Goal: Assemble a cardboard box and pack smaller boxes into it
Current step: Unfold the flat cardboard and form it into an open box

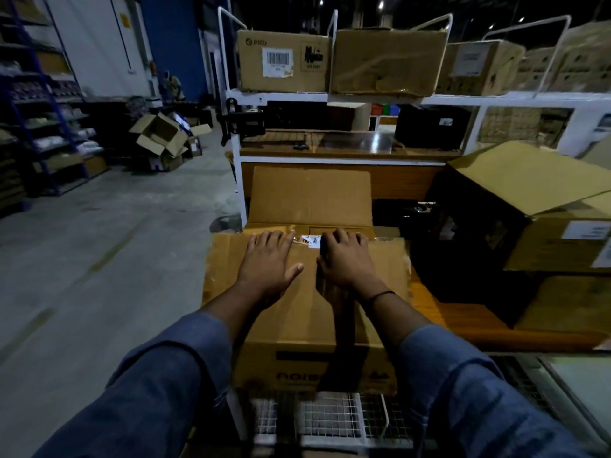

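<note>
Palms down, left hand (267, 262) and right hand (345, 261) are pressing top flaps of the brown cardboard box (297, 325), fingers outstretched to the far edge; grey concrete floor (99, 242) is lying open leftward.

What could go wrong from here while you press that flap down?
1. The left hand and right hand press the near flap flat; it looks unsealed, so it may spring up when released.
2. The far flap stands upright and could get bent if knocked.
3. The near flap's right edge looks crumpled and might tear.
</note>
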`<control>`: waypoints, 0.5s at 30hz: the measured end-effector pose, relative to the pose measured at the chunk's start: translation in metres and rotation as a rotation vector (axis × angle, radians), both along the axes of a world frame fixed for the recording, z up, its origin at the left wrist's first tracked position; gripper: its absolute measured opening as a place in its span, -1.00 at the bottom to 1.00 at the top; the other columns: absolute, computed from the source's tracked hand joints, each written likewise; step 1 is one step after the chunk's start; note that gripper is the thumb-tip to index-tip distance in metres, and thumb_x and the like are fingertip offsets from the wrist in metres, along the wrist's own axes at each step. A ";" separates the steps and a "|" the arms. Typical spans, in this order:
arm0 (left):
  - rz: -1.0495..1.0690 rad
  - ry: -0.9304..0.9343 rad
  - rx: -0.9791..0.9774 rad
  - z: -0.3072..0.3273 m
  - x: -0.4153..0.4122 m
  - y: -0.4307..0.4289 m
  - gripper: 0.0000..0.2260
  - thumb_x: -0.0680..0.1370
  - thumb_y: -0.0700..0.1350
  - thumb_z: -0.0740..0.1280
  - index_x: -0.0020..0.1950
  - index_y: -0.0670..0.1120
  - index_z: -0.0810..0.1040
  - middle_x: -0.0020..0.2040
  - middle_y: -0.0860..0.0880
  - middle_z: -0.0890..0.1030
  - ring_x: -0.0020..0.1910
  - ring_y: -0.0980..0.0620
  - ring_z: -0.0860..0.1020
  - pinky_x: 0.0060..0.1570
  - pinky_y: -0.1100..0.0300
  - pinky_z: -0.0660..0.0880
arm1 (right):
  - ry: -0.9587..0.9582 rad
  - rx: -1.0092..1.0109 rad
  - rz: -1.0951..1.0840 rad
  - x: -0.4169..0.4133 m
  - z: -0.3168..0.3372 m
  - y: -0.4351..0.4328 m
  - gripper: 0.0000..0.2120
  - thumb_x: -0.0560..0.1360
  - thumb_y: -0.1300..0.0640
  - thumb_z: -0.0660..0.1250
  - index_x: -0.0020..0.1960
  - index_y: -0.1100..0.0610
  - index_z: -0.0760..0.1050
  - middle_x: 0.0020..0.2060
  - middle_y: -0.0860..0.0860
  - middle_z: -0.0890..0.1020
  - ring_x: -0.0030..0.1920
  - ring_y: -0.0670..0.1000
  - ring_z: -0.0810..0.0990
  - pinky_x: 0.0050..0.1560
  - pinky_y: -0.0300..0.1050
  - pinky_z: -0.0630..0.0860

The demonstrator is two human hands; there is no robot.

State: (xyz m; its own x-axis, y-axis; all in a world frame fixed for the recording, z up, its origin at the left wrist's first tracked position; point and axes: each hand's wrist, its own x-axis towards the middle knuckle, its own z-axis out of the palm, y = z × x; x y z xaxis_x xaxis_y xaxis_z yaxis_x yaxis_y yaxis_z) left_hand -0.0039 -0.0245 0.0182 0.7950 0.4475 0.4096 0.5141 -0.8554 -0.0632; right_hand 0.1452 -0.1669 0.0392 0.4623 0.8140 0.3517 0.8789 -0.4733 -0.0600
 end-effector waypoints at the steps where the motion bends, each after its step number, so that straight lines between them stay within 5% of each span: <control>1: -0.007 -0.014 0.009 0.004 -0.009 -0.007 -0.27 0.61 0.35 0.11 0.68 0.01 0.08 0.57 -0.12 0.31 0.55 -0.15 0.24 0.55 -0.19 0.15 | -0.037 0.033 -0.011 -0.010 0.003 -0.009 -0.51 0.57 -0.14 0.32 0.42 0.04 0.40 0.32 0.13 0.51 0.36 0.22 0.44 0.48 0.23 0.22; 7: -0.051 -0.119 0.152 0.023 -0.068 -0.050 -0.23 0.58 0.25 0.29 0.69 0.00 0.07 0.54 -0.16 0.32 0.54 -0.23 0.26 0.55 -0.26 0.15 | -0.178 0.168 -0.086 -0.070 0.012 -0.059 -0.19 0.39 -0.17 0.50 0.53 0.13 0.34 0.35 0.23 0.47 0.40 0.28 0.40 0.52 0.35 0.20; 11: -0.117 -0.255 0.235 0.020 -0.103 -0.072 -0.33 0.57 0.21 0.29 0.62 -0.03 0.29 0.43 -0.19 0.43 0.42 -0.25 0.38 0.47 -0.31 0.25 | -0.245 0.209 -0.142 -0.109 0.018 -0.088 -0.35 0.38 -0.17 0.46 0.36 0.10 0.44 0.24 0.20 0.51 0.27 0.26 0.44 0.37 0.26 0.32; 15: -0.236 -0.387 0.283 0.022 -0.126 -0.091 -0.53 0.61 0.19 0.24 0.40 -0.07 0.52 0.20 -0.16 0.59 0.17 -0.19 0.54 0.29 -0.13 0.40 | -0.247 0.204 -0.144 -0.140 0.029 -0.108 -0.55 0.38 -0.12 0.47 0.13 0.12 0.53 0.02 0.14 0.62 0.07 0.21 0.58 0.20 0.18 0.43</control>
State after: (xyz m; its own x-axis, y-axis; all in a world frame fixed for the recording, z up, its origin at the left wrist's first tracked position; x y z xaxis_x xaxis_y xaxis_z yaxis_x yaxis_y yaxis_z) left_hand -0.1304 -0.1154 0.0404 0.6275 0.1039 0.7717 0.3412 -0.9275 -0.1526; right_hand 0.0052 -0.2745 0.0678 0.4480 0.6479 0.6160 0.8039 -0.5934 0.0395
